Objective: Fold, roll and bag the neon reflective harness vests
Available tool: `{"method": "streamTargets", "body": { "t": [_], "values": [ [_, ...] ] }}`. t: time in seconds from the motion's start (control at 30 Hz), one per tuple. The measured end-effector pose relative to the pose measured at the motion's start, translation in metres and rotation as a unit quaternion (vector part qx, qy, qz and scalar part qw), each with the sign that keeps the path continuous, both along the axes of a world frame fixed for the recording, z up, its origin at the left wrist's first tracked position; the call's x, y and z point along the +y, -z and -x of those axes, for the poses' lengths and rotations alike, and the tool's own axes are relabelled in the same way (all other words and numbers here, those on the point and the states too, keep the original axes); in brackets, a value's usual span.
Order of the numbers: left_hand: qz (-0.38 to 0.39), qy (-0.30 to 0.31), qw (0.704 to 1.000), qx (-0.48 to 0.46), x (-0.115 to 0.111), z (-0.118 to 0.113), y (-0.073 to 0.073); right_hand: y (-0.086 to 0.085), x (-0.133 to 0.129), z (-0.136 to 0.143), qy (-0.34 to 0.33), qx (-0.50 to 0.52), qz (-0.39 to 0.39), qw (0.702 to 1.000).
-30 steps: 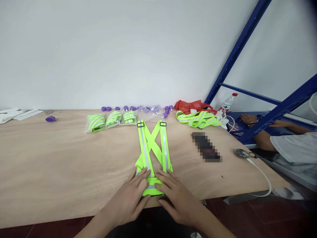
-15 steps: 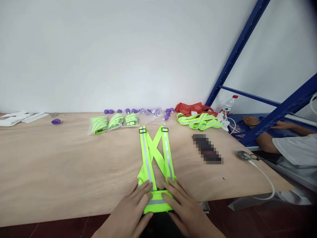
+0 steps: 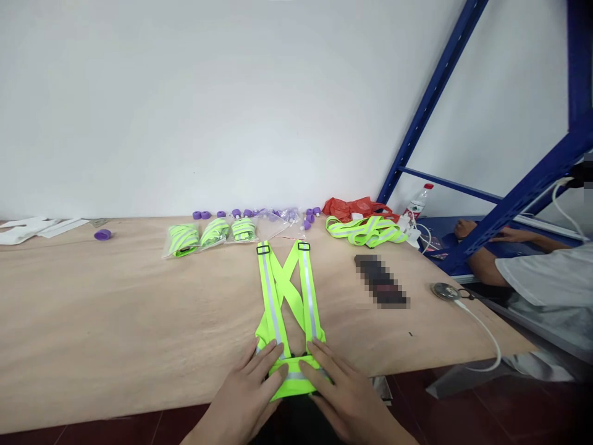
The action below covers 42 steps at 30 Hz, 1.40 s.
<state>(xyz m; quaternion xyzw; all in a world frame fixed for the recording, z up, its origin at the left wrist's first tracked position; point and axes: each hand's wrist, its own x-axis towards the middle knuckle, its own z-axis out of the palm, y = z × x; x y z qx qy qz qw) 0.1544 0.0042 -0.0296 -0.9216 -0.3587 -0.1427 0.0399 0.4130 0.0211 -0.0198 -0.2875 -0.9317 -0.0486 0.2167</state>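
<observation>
While hands (image 3: pixel 246 388) lie spread on near band (image 3: pixel 293 385), reflective harness (image 3: pixel 273 303) stretches lengthwise toward wall (image 3: pixel 185 105) — buckles (image 3: pixel 263 250) farthest.

Your left hand (image 3: pixel 248 386) is palm down at the near side, its fingers stretched away toward the far side and leaning right. Your right hand (image 3: pixel 345 386) roughly mirrors it just to the right, fingers reaching far and leaning left. The backs of both hands face up. Your left index finger (image 3: pixel 277 377) and right index finger (image 3: pixel 316 377) angle inward, their tips near each other but apart. Both thumbs sit nearer you, below the index fingers. Your bare forearms, largely out of view, enter from the near edge and converge.
</observation>
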Motion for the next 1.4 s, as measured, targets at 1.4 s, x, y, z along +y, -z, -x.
{"method": "streamTargets", "body": {
  "t": [1.4],
  "values": [
    [0.235,-0.099,0.958,-0.133,0.08,-0.005,-0.026,0.001,0.064,0.009,0.137,0.141,0.185,0.963]
  ]
}}
